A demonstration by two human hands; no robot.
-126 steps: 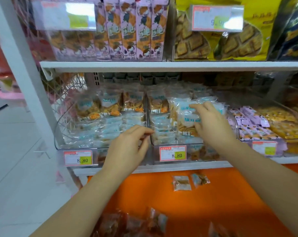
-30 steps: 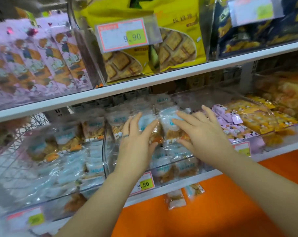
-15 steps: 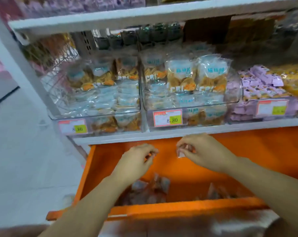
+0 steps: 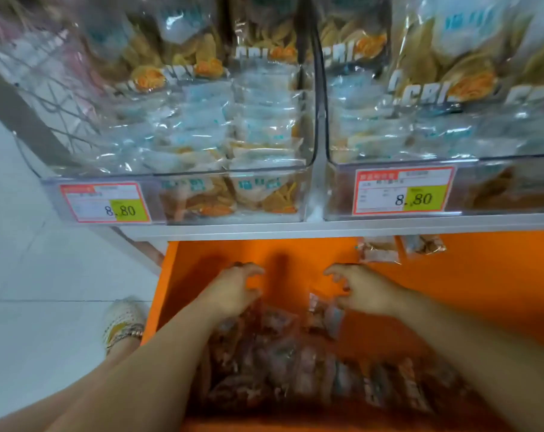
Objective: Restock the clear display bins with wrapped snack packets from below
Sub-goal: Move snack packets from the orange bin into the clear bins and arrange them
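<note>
Head view: the pick-up step is in hand. The left hand [image 4: 233,296] and right hand [image 4: 362,291] are held over the packets [image 4: 273,363] in the drawer [image 4: 467,291] — fingers loosely spread, nothing gripped. Next, packets must be grasped and lifted to the bins [image 4: 177,175].

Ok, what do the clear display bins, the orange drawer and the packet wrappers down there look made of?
Clear display bins: hard transparent plastic, likely acrylic; glossy, contents visible through the rounded walls. Orange drawer: smooth, matte, rigid; painted metal or plastic, can't tell. Brown snack packets in it: apparently thin, crinkled clear film with a faint sheen, though blurred.
</note>
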